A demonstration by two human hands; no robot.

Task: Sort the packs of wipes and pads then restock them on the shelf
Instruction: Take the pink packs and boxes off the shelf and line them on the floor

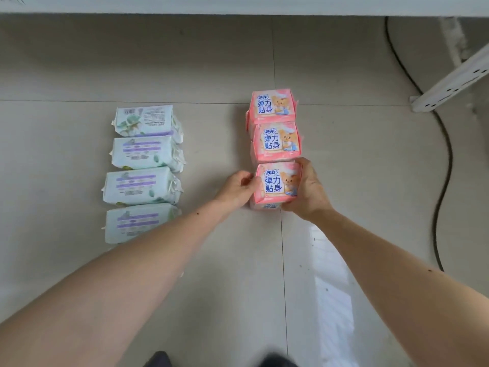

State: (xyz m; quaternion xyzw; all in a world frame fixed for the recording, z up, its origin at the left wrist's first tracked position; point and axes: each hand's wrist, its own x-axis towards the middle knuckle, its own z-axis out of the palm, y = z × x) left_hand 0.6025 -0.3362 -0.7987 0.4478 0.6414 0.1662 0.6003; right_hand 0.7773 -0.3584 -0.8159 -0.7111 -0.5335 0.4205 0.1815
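Seen from above, two bare forearms reached forward over a pale tiled floor [344, 144]; the left hand [238, 188] and the right hand [309, 193] were clamped from either side on the nearest pink pack [275, 185], left fingers curled against its left edge, right fingers wrapped round its right edge and front corner; another pink pack seemed to lie under it, though that was hard to tell. Beyond it, touching in one line, stood the middle pink pack [276, 140] and the far pink pack [272, 105]. Well apart to the left lay a row of four pale green wipe packs [141, 169], the nearest partly hidden by the left forearm; the sorting looked finished, the shelf [238, 4] showing only as a white edge at the top. A black cable [444, 144] and a white perforated bracket [452, 80] lay far right.

To lift well, it seemed wise to squeeze evenly from both sides, since the soft wrapping might buckle; raise it straight up so the neighbour is not dragged; keep the printed face forward for the shelf.
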